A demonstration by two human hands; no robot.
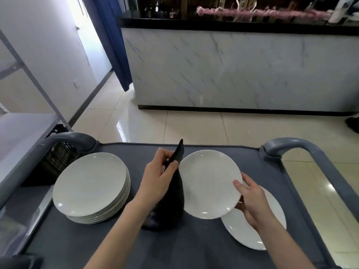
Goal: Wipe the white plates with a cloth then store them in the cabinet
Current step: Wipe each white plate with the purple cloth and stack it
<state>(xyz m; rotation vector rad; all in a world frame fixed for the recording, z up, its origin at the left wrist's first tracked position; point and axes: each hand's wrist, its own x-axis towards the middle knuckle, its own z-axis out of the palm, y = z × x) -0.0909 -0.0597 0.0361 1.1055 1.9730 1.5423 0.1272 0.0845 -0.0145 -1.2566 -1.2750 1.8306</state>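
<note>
Nearest the camera, two bare forearms reach out over a grey cart top (194, 249). The right hand (252, 202) grips the rim of a white plate (210, 183), thumb on the upper face and fingers curled beneath, lifting it at a tilt so its face turns toward the other hand. Under it, a second white plate (250, 233) lies flat on the cart, partly covered by the raised one; whether it has been wiped cannot be told. The left hand (159, 181) is closed on a dark cloth (174, 206), which hangs down to the cart surface, its upper end sticking up past the fingers just beside the lifted plate's left edge. That position probably means the wipe is about to begin or resume on this plate. Further left, a stack of white plates (91, 187) sits on the cart, well apart from the pair on the right, likely to keep the two groups separate. Beyond the cart's curved handles (303, 146) comes glossy tiled floor (194, 123), then a marble-fronted counter (233, 70). No cabinet is clearly identifiable, so storage looks some way off.
</note>
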